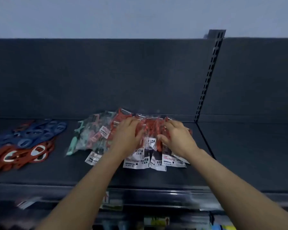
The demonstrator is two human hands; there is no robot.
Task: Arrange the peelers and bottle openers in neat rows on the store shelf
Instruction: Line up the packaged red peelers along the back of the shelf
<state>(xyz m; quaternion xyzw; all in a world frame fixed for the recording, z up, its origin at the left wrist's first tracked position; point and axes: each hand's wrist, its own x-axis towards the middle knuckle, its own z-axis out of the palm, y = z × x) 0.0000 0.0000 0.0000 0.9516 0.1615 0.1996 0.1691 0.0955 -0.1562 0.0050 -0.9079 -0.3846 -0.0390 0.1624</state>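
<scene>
Red bagged peelers (150, 128), blurred, are gripped by left hand (127, 135) and right hand (177, 136), fingertips hidden.

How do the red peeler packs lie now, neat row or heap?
Heap: the red peeler packs overlap at differing angles, held by the left hand and right hand.

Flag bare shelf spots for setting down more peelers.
Free: the shelf right of the seam; the front strip in front of the red peelers; a narrow gap between the openers and mint peelers. Crowded: centre, where the left hand and right hand hold the red peelers.
</scene>
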